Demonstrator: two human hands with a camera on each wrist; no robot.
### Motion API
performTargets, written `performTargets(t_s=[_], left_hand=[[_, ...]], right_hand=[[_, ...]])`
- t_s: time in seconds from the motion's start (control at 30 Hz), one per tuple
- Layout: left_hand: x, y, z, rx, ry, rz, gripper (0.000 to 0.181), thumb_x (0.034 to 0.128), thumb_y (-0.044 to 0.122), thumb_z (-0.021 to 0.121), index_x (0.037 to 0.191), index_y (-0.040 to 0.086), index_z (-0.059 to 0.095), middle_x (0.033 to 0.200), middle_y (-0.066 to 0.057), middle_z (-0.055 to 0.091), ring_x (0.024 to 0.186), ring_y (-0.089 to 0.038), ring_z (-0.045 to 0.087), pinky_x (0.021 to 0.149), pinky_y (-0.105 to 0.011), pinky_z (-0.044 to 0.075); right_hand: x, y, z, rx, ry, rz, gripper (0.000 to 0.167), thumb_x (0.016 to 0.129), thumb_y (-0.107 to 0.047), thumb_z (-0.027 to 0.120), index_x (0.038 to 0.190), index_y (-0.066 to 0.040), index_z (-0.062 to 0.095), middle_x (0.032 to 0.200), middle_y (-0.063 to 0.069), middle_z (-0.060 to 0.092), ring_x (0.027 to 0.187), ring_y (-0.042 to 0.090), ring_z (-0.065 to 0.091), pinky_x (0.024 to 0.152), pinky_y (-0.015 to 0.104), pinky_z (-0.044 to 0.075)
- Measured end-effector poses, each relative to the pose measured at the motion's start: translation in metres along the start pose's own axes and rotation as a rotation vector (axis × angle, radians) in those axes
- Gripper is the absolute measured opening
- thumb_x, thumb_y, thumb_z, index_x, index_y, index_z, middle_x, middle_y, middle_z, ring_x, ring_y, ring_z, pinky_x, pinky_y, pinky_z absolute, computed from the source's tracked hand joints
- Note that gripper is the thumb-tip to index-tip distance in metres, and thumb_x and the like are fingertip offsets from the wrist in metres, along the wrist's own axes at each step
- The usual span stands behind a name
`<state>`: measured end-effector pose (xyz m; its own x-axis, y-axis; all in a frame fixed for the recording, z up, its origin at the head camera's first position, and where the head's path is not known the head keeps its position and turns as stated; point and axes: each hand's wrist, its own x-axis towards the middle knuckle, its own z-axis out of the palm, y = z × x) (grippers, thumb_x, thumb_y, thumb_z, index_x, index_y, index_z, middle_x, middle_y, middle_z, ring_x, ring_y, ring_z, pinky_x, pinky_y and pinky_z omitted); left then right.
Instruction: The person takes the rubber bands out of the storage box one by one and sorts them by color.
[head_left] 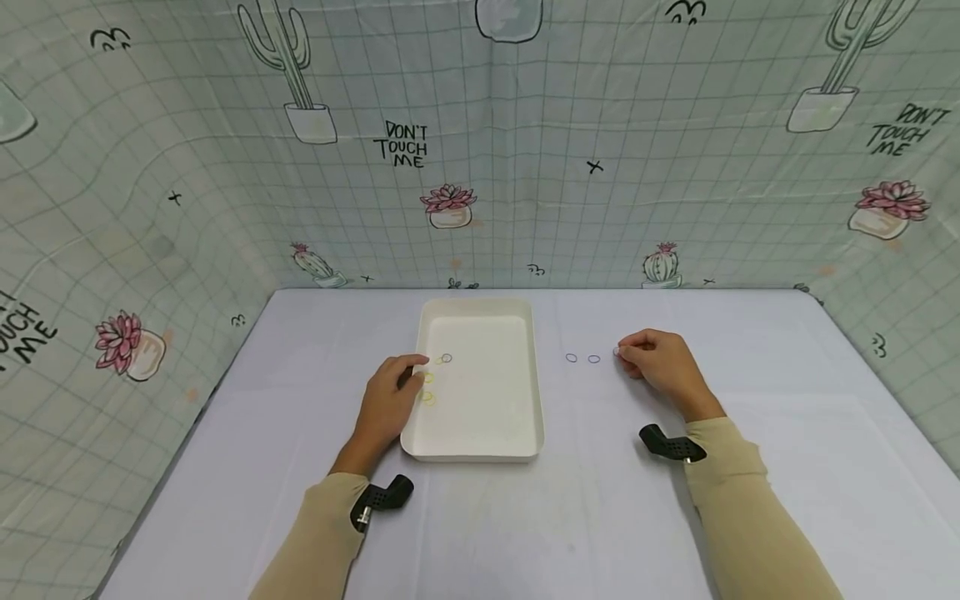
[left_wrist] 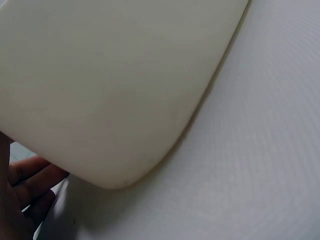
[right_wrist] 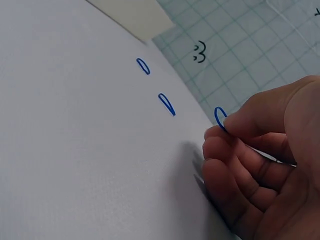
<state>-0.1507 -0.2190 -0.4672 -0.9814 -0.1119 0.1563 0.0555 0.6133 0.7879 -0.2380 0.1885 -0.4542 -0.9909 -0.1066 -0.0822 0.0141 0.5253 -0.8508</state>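
Observation:
My right hand (head_left: 663,367) pinches a small blue rubber band (right_wrist: 218,116) between thumb and forefinger, just above the table. Two more blue rubber bands (head_left: 572,358) lie on the table to its left; the right wrist view shows them as thin loops. My left hand (head_left: 386,400) holds the left rim of a shallow white tray (head_left: 480,457), thumb and forefinger over the rim. Other fingers (left_wrist: 37,177) show below the rim in the left wrist view. Inside the tray, close to that hand, are several yellow bands (head_left: 428,399) and one dark band (head_left: 447,357).
A white cloth covers the table (head_left: 480,533). Beyond its back edge hangs a checked curtain (head_left: 525,208) printed with cacti, which also closes off both sides. Each sleeve carries a black wrist camera (head_left: 671,444).

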Motion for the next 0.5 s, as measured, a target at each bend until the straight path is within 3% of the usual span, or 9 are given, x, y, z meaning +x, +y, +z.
performTargets(t_s=[0.23, 0.5], left_hand=[[-0.001, 0.002, -0.001, 0.000, 0.007, -0.001, 0.028, 0.1007, 0.018, 0.057, 0.126, 0.012, 0.067, 0.118, -0.010, 0.061, 0.105, -0.026, 0.054, 0.094, -0.045, 0.042], [-0.002, 0.005, -0.002, -0.012, 0.002, -0.007, 0.028, 0.1003, 0.017, 0.058, 0.126, 0.012, 0.067, 0.123, -0.011, 0.061, 0.111, -0.026, 0.055, 0.099, -0.046, 0.042]], right_hand=[[0.005, 0.003, 0.008, -0.182, 0.033, -0.092, 0.019, 0.096, -0.017, 0.062, 0.102, -0.002, 0.071, 0.081, 0.006, 0.070, 0.072, 0.019, 0.061, 0.066, 0.032, 0.048], [0.004, -0.001, 0.014, -0.278, 0.048, -0.113, 0.017, 0.096, -0.017, 0.061, 0.100, -0.004, 0.071, 0.089, 0.008, 0.069, 0.082, 0.024, 0.058, 0.072, 0.037, 0.044]])
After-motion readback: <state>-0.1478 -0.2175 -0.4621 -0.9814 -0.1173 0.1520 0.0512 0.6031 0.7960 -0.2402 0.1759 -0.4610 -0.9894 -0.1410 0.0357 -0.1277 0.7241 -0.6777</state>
